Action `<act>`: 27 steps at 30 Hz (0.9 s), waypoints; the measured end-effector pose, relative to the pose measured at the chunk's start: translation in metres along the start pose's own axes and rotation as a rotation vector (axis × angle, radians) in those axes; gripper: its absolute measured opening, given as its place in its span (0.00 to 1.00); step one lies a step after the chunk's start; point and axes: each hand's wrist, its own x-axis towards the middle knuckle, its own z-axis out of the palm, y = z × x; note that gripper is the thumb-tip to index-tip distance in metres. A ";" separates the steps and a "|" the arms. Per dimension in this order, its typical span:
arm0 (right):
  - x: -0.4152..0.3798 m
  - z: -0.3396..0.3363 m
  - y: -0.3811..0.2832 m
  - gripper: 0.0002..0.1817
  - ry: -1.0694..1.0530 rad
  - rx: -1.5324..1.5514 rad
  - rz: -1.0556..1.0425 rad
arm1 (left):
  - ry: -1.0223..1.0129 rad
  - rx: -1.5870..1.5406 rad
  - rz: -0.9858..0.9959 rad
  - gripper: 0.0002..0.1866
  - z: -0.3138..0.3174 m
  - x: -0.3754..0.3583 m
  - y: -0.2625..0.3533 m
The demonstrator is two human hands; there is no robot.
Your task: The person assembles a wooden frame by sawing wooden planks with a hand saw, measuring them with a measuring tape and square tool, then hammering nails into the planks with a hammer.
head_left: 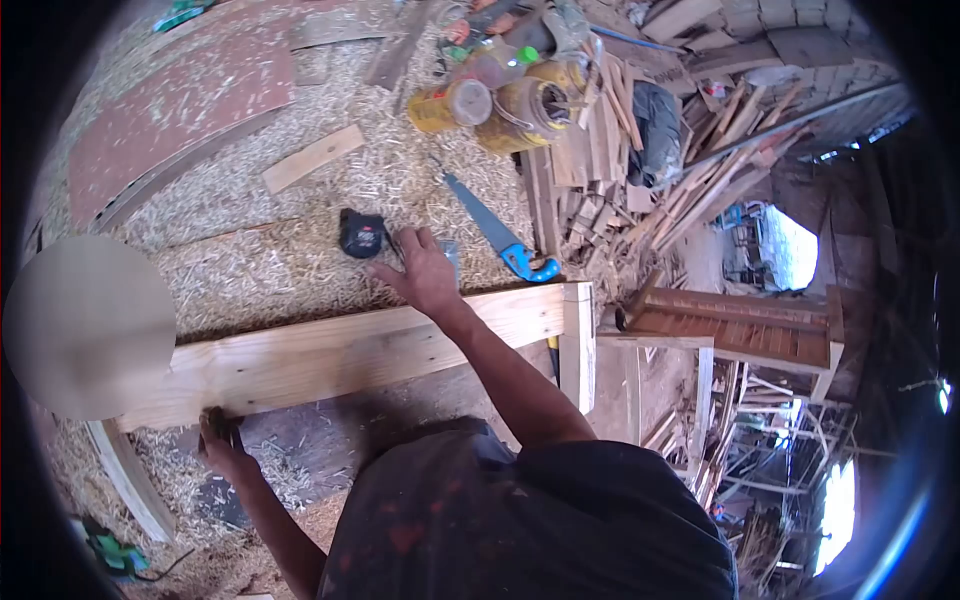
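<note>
A long planed wooden board [330,352] runs across the bench in front of me, joined to an upright post [577,345] at its right end. My right hand [428,277] reaches over the board, thumb and fingers apart, just right of a black tape measure [361,234] lying on the shavings. A small greyish, see-through thing [451,262] shows beside its fingers. My left hand [224,452] is at the board's near edge, fingers curled around a dark thing I cannot make out. Right of my right hand lies a handsaw [500,235] with a blue handle.
Wood shavings cover the worktop. A short wood offcut [314,158] and a reddish panel [185,125] lie beyond. Yellow containers [520,112] stand at the back, near piled scrap wood [590,225]. A wooden frame [735,325] stands right. A blurred disc hides the far left.
</note>
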 end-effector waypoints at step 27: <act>-0.274 -0.236 -0.022 0.35 0.594 0.032 -0.273 | -0.408 -0.678 0.071 0.42 -0.066 -0.073 0.230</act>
